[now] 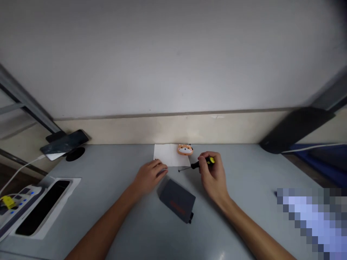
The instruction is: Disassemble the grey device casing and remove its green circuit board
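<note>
My right hand [213, 177] is closed around the black and yellow handle of a screwdriver [195, 165]. Its thin shaft points left, with a small dark bit at the tip, perhaps a screw. Across from the tip, my left hand [150, 176] has its fingers curled together at the near left corner of a white sheet of paper [164, 153]; a thin greyish edge shows by the fingertips, too small to name. Between my forearms lies a dark grey box-shaped device [177, 199] with faint red lettering and a black knob at its near right corner.
An orange animal-face case [185, 149] rests on the paper's right part. At left are a phone on a stand [66, 144], a power strip [20, 206] with a yellow plug, and a phone-shaped black panel [45, 207]. A dark cylinder [295, 130] leans at back right. The wall bounds the desk.
</note>
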`<state>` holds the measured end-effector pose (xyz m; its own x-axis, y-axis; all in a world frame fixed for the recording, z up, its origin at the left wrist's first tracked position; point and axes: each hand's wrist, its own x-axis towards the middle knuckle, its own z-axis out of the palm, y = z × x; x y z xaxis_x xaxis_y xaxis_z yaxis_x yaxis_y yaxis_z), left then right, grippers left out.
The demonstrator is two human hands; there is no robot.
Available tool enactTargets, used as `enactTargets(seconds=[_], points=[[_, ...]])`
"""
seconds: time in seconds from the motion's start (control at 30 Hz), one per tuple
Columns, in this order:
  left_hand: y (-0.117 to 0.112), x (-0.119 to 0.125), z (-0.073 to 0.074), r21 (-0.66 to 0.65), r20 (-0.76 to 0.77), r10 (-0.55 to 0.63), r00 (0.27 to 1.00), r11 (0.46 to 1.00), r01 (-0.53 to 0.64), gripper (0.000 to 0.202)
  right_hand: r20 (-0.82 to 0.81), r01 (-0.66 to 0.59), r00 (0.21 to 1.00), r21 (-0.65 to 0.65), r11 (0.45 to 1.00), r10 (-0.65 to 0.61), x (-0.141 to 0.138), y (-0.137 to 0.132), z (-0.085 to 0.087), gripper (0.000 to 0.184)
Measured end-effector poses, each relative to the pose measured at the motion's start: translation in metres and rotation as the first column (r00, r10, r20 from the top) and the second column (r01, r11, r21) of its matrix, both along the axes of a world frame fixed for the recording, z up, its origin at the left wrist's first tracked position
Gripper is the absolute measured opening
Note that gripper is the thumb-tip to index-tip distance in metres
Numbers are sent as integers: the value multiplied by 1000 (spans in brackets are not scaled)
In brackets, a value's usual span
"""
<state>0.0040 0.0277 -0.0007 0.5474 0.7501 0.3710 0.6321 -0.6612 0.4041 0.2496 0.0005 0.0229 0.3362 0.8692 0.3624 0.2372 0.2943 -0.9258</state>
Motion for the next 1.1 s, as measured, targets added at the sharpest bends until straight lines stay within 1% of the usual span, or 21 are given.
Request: enactTargets(seconds=[0.13, 0.27, 0.37, 0.57, 0.67, 0.77, 0.83, 0.97, 1.1], points=[[-1, 2, 0, 9, -6, 6, 1000, 1000, -6, 23, -60, 1, 998, 36, 999, 2, 0, 0, 3, 16], [-3, 6, 1, 5, -13, -10, 1000, 1000, 10, 26, -128, -75, 988, 48, 996, 81, -3, 0, 6, 17], [-4, 8, 0, 11, -24, -26, 999, 1000, 26, 26, -144, -130, 980, 57, 990, 137, -7, -1, 6, 18], [-1, 8, -6, 123, 12, -37, 999, 992, 36, 19, -154, -191, 968, 56, 980, 198, -7, -2, 5, 19], [3, 5, -7, 144, 8, -17, 1000, 989, 16, 16, -183, -179, 965, 59, 982, 187, -5, 0, 6, 20], [13, -4, -6, 168, 0, 73, 997, 983, -72, 15, -213, -153, 963, 68, 986, 164, -2, 2, 7, 21], [21, -11, -5, 184, -35, 121, 992, 976, -112, 14, -228, -136, 962, 71, 988, 149, 0, 4, 8, 22], [33, -17, -7, 205, -98, 151, 984, 970, -128, 15, -259, -92, 960, 64, 994, 106, 6, 9, 10, 25], [34, -13, -9, 198, -117, 161, 980, 971, -136, 16, -258, -58, 964, 47, 997, 69, 11, 12, 9, 27]])
